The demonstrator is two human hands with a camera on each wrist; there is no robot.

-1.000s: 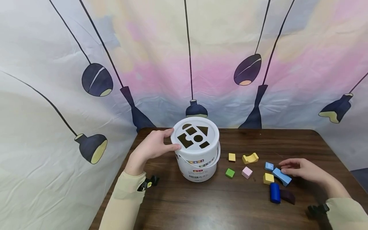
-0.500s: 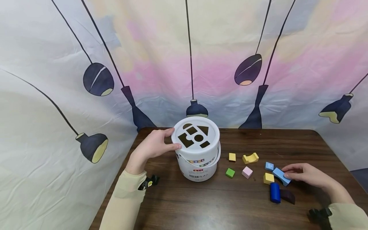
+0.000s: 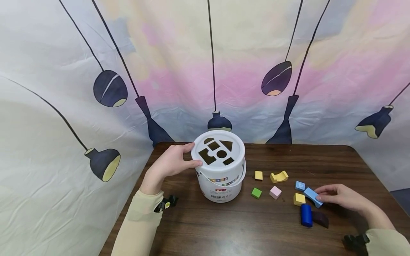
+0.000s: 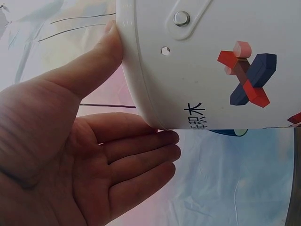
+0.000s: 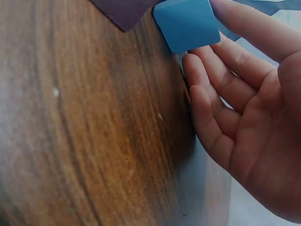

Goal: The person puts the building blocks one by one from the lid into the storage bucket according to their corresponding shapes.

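A white bucket [image 3: 221,188] stands on the table, its white lid [image 3: 235,151] pierced with dark shaped holes. My left hand [image 3: 171,160] rests on the lid's left rim with thumb and forefinger apart. In the left wrist view its other fingers [image 4: 141,162] lie straight beside the bucket. On the right, my right hand [image 3: 344,199] pinches a light blue arch block [image 3: 311,195] between thumb and fingers; the block's end also shows in the right wrist view. Touching or close by are a small blue cube [image 3: 300,185], a yellow cube [image 3: 299,199], a blue cylinder [image 3: 306,215] and a dark purple block [image 3: 320,219].
Between bucket and right hand lie a yellow square block [image 3: 258,175], a yellow curved block [image 3: 279,176], a green block [image 3: 256,192] and a pink cube [image 3: 275,192]. Behind the dark wooden table [image 3: 250,231] hangs a lamp-patterned cloth [image 3: 246,71].
My right hand has shifted slightly down and right along the light blue arch block, and its thumb and fingers have closed on it. The left hand and bucket have stayed put.
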